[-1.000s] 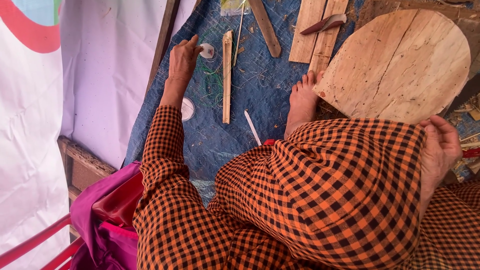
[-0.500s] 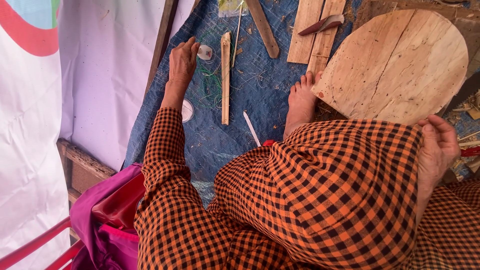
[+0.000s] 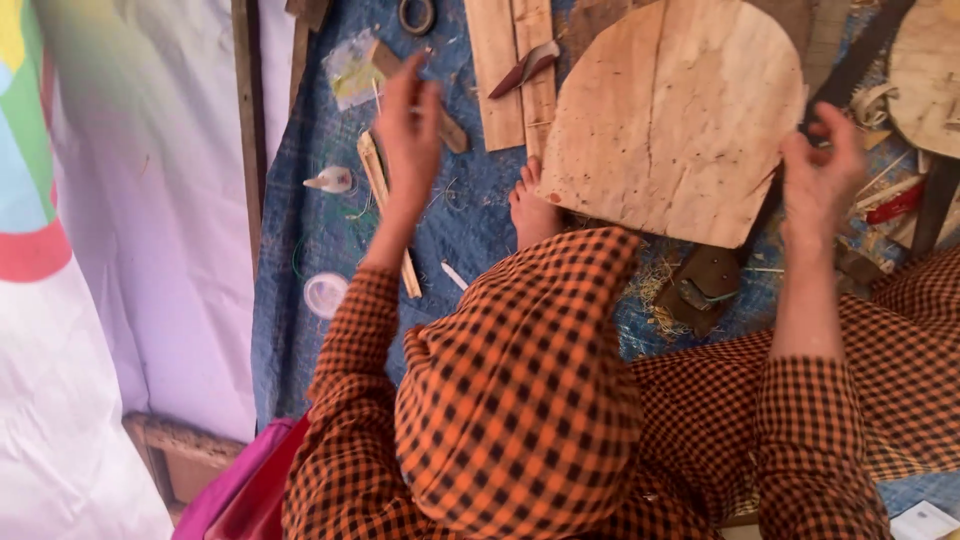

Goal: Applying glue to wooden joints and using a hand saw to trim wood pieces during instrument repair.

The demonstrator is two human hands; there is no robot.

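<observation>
Hands up over blue tarp [image 3: 300, 250] | left hand [image 3: 412, 130] raised, fingers pinched on thin pale sliver, wooden stick [image 3: 385, 205] lying just beneath | right hand [image 3: 820, 165] lifted at round wooden board [image 3: 680, 110] edge, fingers loosely curled, grip unclear | bare foot [image 3: 530, 210] touching board

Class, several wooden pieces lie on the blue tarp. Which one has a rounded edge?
The large pale board between both raised hands: its far edge curves, while the narrow planks beside it are straight.
</observation>
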